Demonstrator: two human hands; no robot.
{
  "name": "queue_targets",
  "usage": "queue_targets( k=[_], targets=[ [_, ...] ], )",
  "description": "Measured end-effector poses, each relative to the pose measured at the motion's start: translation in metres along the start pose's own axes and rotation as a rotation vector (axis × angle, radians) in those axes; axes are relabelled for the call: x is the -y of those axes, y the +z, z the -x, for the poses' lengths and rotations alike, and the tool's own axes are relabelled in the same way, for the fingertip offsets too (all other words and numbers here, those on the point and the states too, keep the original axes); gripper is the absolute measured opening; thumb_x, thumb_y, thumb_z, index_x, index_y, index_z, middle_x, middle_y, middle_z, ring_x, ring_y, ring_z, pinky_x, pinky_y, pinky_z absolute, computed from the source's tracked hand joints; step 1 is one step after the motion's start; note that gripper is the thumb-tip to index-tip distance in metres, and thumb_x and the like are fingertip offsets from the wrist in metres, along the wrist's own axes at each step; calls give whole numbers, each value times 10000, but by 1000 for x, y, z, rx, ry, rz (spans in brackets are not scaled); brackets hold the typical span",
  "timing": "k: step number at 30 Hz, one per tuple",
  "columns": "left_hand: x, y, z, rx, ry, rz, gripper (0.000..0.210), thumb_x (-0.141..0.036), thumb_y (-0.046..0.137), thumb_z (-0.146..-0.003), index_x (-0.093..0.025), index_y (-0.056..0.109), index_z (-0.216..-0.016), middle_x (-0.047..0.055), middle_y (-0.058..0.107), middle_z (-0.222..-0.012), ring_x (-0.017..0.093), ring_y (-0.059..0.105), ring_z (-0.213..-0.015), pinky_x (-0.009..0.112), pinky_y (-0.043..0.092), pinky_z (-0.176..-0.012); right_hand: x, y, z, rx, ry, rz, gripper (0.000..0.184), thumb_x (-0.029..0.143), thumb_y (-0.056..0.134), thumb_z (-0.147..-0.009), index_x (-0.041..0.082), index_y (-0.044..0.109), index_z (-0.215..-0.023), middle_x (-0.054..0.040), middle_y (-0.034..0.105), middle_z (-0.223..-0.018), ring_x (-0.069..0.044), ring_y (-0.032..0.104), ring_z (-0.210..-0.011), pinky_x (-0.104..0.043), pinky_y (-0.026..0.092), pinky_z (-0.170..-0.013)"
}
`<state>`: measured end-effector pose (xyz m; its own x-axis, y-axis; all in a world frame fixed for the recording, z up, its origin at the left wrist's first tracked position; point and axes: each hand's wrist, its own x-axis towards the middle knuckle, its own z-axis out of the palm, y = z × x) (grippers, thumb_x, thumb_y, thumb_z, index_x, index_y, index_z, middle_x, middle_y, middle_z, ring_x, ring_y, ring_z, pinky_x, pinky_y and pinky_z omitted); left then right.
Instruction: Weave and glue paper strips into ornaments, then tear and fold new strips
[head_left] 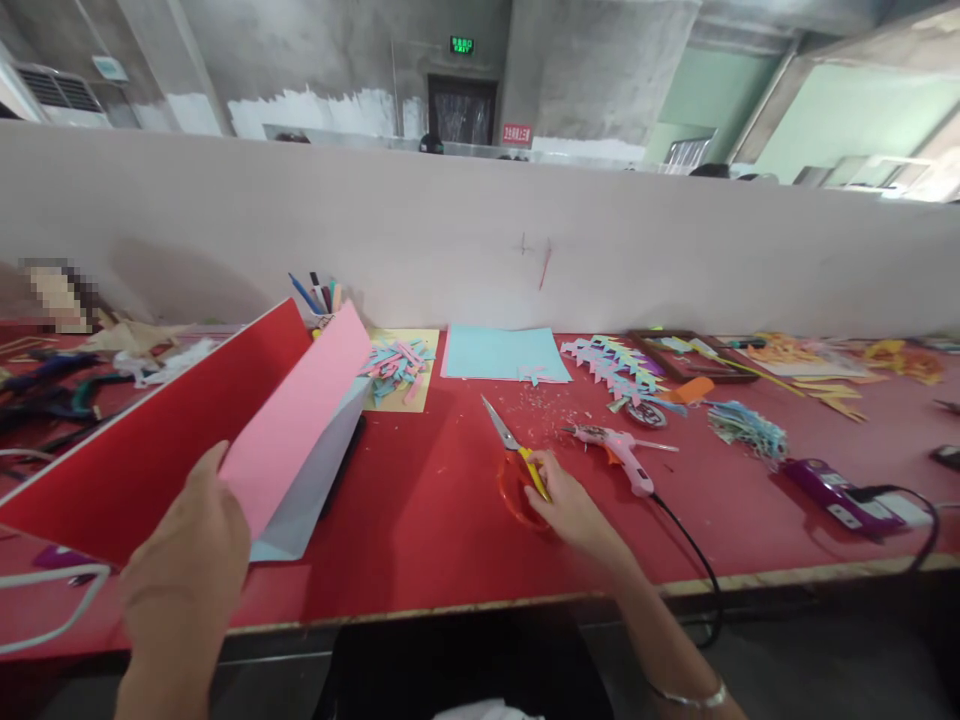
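At the left, my left hand (191, 545) is closed on a stiff red sheet (187, 430) and a pink sheet of paper (300, 420), both tilted up off the table. Below the pink sheet lies a pale blue sheet (319, 490), partly covered. My right hand (562, 500) grips the yellow handles of a pair of scissors (510, 440), blades pointing away and slightly apart. Under the scissors is an orange ring-shaped thing (514, 495), partly hidden by my hand. A pink glue gun (619, 450) lies just right of my right hand.
Paper strips (397, 365) are heaped on a yellow sheet. Light blue paper (499, 352) lies at the back. Folded paper chains (615, 368), a brown frame (697, 358) and a purple power box (840, 495) stand right. The glue gun's black cable (694, 550) drops over the front edge.
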<state>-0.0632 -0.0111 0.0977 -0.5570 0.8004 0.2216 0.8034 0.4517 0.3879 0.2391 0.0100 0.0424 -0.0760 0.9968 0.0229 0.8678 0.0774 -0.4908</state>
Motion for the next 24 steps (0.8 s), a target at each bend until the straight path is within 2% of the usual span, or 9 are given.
queue_targets(
  k=[3,5,9,13,15,17,19,22,24],
  targets=[
    [5,-2,3,-138,3,-129,522,-280,178,-822,-145,369,-1289,147,630,-1067,272,621,-732,335,435,-546,9,-10,-24,-58,-38,-16,195,240,364,-788,193,398,-974,-24,584,-838,-167,589,-768,-281,425,-673],
    [10,1,4,-235,84,-133,521,-282,173,-825,-121,422,-1254,150,640,-1044,271,623,-725,315,405,-495,21,-13,-50,-63,-34,26,175,251,374,-796,194,398,-960,-25,586,-864,-168,582,-782,-272,417,-668],
    [23,14,9,-475,379,-41,444,-252,241,-851,-127,488,-1198,121,666,-977,243,628,-753,291,394,-515,47,-6,-117,-13,55,127,229,247,400,-820,164,414,-1033,-68,597,-947,-181,577,-858,-260,416,-676],
    [24,27,24,-652,675,-1,347,-176,384,-843,-172,501,-1169,81,694,-859,209,617,-623,279,386,-498,63,10,-169,-8,95,178,250,210,382,-867,151,452,-1100,-112,568,-1068,-182,559,-937,-287,440,-735],
    [22,32,34,-653,735,24,298,-153,415,-836,-185,527,-1110,61,697,-785,203,614,-609,280,409,-527,66,17,-184,4,125,205,273,266,436,-869,151,487,-1110,-97,545,-1106,-175,550,-949,-334,460,-779],
    [22,36,43,-601,708,62,269,-136,428,-832,-206,534,-1069,46,697,-794,194,627,-669,284,438,-601,68,22,-191,21,149,222,315,321,484,-848,158,502,-1117,-76,534,-1118,-172,548,-945,-375,471,-792],
    [24,41,48,-575,758,90,262,-122,446,-821,-209,534,-1052,35,697,-802,171,632,-689,269,445,-663,68,24,-192,39,145,223,323,333,492,-843,166,501,-1120,-65,530,-1122,-172,547,-948,-386,474,-791],
    [29,46,51,-551,836,121,254,-117,479,-800,-207,543,-1029,29,698,-785,155,635,-679,250,445,-672,69,17,-182,85,55,184,319,300,505,-836,147,508,-1116,-82,539,-1118,-174,548,-951,-364,469,-798],
    [29,47,51,-517,833,197,245,-114,467,-804,-214,548,-1013,26,699,-794,149,639,-701,241,451,-672,68,7,-167,136,-49,135,344,228,551,-794,131,519,-1122,-92,565,-1101,-163,554,-952,-297,460,-803]
  ],
)
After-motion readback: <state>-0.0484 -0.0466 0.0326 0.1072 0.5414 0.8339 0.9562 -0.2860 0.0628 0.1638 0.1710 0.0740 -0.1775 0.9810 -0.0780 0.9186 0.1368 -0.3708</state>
